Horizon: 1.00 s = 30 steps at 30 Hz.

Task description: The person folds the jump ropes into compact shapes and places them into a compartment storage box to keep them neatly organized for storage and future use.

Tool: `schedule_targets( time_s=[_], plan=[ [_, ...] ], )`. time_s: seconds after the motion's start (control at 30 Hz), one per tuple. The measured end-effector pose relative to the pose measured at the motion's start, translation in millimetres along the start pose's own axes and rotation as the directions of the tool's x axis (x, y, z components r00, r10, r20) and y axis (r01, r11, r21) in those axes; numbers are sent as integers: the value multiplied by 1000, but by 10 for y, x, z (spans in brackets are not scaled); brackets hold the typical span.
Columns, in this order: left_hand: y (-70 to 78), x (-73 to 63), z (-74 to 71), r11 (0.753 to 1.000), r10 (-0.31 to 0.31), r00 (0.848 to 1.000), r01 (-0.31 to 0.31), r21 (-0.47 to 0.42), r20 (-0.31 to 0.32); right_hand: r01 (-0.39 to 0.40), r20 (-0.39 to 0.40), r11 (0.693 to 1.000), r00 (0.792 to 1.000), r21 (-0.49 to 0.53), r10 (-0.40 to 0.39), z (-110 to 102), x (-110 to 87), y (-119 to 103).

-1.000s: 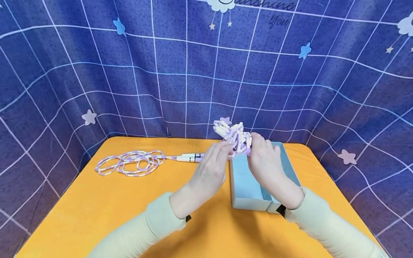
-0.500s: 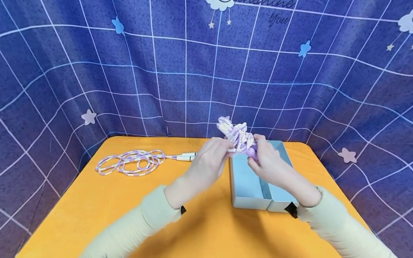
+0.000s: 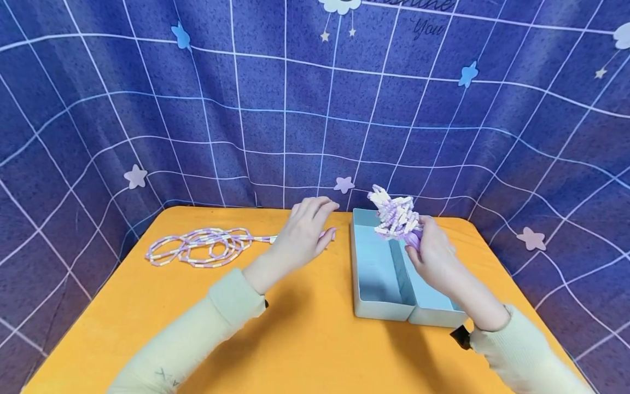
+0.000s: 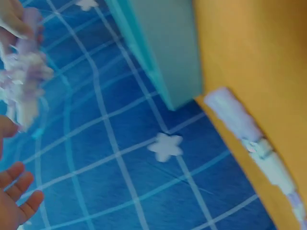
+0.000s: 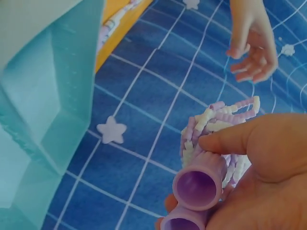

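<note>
Raised off the orange surface (image 3: 305, 355), toward the far end of the light blue box (image 3: 381, 310), a wound bundle of lavender-and-white beaded rope (image 3: 396, 216) is held by the right hand (image 3: 435, 251). Its paired lavender handles (image 5: 211, 164) are gripped side by side by the thumb and curled fingers, and their hollow ends are shown in the right wrist view. Nothing is held by the left hand (image 3: 302, 227), whose fingers are relaxed and slightly bent in the air, well apart from the bundle. On the surface to the left of the box, a second beaded rope (image 3: 236, 238) is laid in loose loops; its two-tone handles (image 4: 232, 115) are mostly hidden by the left hand in the head view.

The winding may be judged finished or nearly so, and the step in hand seems to be the placing of the bundle by the right hand alone. For the next move, a lowering into one of the two compartments would appear to be called for; which one cannot be told. Care over the release would be needed, since it cannot be seen whether the coils are secured against slackening.
</note>
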<state>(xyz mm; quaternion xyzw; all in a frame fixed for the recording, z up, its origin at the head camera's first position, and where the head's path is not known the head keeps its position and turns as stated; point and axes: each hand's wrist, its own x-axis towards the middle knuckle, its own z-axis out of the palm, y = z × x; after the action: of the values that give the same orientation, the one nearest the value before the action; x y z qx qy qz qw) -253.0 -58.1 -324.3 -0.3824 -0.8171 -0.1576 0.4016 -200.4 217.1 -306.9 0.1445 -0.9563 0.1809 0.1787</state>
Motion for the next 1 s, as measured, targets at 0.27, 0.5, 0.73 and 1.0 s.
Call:
schedule_targets(
  time_s=[0.27,0.5,0.73,1.0],
  plan=[
    [-372,-212,320,989,62,979,-86,123,194,-130,-17,991,991,-18,129,102,-84,229],
    [-702,-417,615,974,74,936,-142,176,345,-232,-97,973,968,-4,231,330,-167,454],
    [-927,-625,868,975,48,873,-146,167,486,-265,-210,964,945,-39,251,638,-214,646],
    [-1070,-791,1052,967,-28,790,-133,215,612,-331,-189,942,930,-61,314,849,-231,793]
  ],
)
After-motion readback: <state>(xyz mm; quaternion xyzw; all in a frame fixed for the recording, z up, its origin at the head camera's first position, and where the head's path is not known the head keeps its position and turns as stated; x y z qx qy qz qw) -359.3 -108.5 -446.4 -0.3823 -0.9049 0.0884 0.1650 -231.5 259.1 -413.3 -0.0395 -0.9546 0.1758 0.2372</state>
